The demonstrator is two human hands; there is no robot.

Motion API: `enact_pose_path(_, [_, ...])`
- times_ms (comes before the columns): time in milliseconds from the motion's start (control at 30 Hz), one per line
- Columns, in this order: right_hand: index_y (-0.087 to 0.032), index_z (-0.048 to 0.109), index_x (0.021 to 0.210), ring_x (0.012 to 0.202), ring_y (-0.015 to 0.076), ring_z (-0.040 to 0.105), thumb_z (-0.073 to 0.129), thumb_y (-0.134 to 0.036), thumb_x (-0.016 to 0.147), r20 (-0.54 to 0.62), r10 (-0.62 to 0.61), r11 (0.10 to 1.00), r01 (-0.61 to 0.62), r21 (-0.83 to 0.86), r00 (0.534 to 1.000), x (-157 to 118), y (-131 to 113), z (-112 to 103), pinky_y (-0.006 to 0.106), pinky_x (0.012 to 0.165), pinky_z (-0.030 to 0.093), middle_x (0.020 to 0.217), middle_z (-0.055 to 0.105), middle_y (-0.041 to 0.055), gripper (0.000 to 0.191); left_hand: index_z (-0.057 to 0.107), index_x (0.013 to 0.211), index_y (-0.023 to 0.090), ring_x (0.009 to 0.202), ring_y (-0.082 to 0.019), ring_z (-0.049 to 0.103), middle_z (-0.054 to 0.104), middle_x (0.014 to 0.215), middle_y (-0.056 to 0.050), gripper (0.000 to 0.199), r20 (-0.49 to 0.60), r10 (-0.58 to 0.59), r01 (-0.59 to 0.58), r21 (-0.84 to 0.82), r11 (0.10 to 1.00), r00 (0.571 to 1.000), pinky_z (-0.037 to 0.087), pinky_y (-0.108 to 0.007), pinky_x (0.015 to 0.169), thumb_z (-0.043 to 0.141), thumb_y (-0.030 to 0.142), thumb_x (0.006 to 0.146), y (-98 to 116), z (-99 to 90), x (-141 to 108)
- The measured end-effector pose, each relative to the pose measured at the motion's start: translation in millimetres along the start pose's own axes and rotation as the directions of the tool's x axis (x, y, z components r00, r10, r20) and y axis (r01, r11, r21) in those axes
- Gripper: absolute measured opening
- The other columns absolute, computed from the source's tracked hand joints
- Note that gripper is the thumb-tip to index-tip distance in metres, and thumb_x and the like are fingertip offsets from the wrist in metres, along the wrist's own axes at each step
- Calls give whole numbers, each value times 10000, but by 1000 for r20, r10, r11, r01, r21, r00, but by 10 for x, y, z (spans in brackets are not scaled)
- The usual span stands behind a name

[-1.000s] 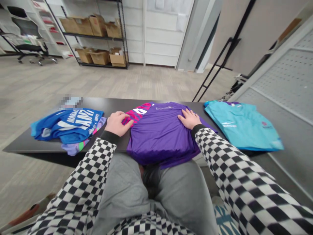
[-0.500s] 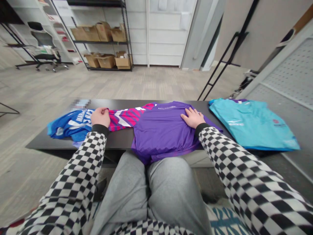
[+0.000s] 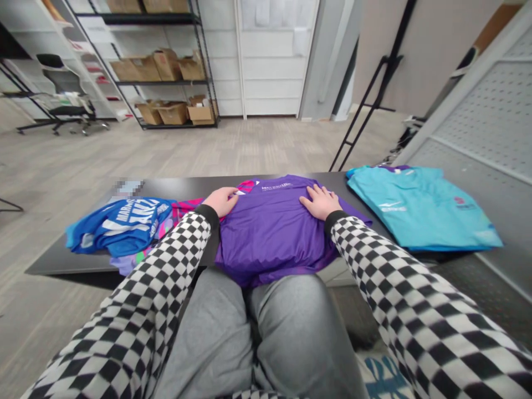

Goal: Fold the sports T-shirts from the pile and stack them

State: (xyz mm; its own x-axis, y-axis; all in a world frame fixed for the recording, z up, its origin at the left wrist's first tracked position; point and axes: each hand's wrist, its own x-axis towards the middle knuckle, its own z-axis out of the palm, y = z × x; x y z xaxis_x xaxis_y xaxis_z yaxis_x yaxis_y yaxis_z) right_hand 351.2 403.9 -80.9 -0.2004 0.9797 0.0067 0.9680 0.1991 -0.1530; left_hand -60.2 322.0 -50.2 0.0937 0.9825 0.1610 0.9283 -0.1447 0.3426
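A purple shirt (image 3: 274, 227) lies spread across the dark table, its lower edge hanging over the front by my knees. Its patterned pink-and-red left-side sleeve (image 3: 187, 208) stretches toward a blue shirt and is partly hidden by my left arm. My left hand (image 3: 223, 201) rests at the shoulder where sleeve meets body, fingers stretched out on the cloth. On the other side of the chest, my right hand (image 3: 321, 203) lies flat with fingers spread. The crumpled blue shirt (image 3: 124, 221) with white lettering sits at the left, over some lilac patterned cloth (image 3: 124, 264).
Folded turquoise shirts (image 3: 432, 213) are stacked on the right of the table (image 3: 166, 187). A blurred-out flat item (image 3: 128, 188) lies at the back left. Beyond stand a black shelf (image 3: 162, 83) with cardboard boxes and an office chair (image 3: 68, 102). A perforated grey panel (image 3: 477, 127) rises at right.
My left hand has let go of the sleeve's end and moved right to the shirt's shoulder. My right hand stays on the chest. The view has shifted slightly.
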Motion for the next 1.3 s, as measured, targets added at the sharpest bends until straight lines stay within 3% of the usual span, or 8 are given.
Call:
enact_pose_path(200, [-260, 403, 1820, 1770, 439, 252, 339, -803, 1102, 7, -6, 1000, 6, 27, 1000, -4, 23, 8, 698, 1412, 188, 1923, 285, 125, 903, 855, 1395, 198, 1379, -397, 718, 761, 1501, -218, 678, 97, -173, 158, 143, 977, 980, 531, -510, 1208, 407, 630, 1126, 68, 92, 469])
enact_pose_path(333, [-304, 424, 1811, 1787, 434, 202, 417, -852, 1068, 54, 10, 997, -14, 74, 999, 56, 0, -26, 689, 1427, 142, 1934, 260, 97, 924, 770, 1517, 142, 1428, -449, 683, 682, 1593, -275, 797, 148, -283, 248, 214, 945, 948, 501, -556, 1222, 368, 694, 1106, 65, 96, 608])
enact_pose_path(467, [-315, 511, 1767, 1800, 388, 185, 359, -772, 1132, 173, -48, 968, 3, 250, 984, 185, -90, -96, 644, 1449, 107, 1911, 328, 60, 797, 594, 1668, 47, 1608, -485, 515, 517, 1747, -320, 875, 127, -322, 290, 220, 932, 938, 397, -607, 1316, 481, 662, 1057, -76, 149, 567])
enact_pose_path(633, [-232, 380, 1831, 1809, 358, 153, 515, -659, 1116, 204, -75, 967, 20, 255, 976, 255, -153, -110, 572, 1465, 99, 1912, 310, 116, 844, 393, 1813, 141, 1767, -422, 267, 298, 1906, -203, 870, 39, -222, 210, 201, 957, 974, 179, -691, 1413, 394, 641, 1100, -356, 239, 355])
enact_pose_path(867, [-250, 296, 1849, 1799, 435, 145, 577, -872, 1021, 175, -60, 992, 40, 118, 983, 198, -286, -77, 673, 1441, 125, 1945, 175, 158, 1073, 465, 1782, 152, 1755, -406, 311, 340, 1890, -202, 807, 47, -138, 125, 219, 968, 989, 227, -648, 1410, 401, 607, 1118, -542, 184, 247])
enact_pose_path(1067, [-228, 327, 1845, 1800, 457, 104, 671, -938, 918, 238, -82, 984, 41, 174, 968, 88, -299, -151, 677, 1444, 122, 1944, 147, 170, 1217, 831, 1392, 241, 1450, -363, 676, 805, 1455, -144, 486, -66, 72, -52, 264, 963, 995, 348, -554, 1356, 523, 365, 1038, -551, -12, -117])
enact_pose_path(1167, [-217, 555, 1734, 1738, 414, 364, 599, -818, 1034, 208, -118, 957, 55, 286, 971, 79, -209, -218, 566, 1422, 300, 1854, 431, 158, 924, 869, 1283, 263, 1300, -360, 746, 845, 1340, -125, 427, -79, 37, -18, 229, 973, 996, 524, -484, 1184, 581, 362, 984, -508, -77, -283])
enact_pose_path(1300, [-224, 774, 1511, 1452, 323, 705, 382, -489, 1149, -30, -65, 948, 71, 311, 997, 95, -138, -230, 448, 1273, 522, 1506, 790, 117, 595, 893, 1115, 251, 1143, -338, 784, 864, 1159, -125, 376, -116, -48, 69, 184, 980, 992, 577, -444, 1065, 547, 347, 1004, -484, -105, -352])
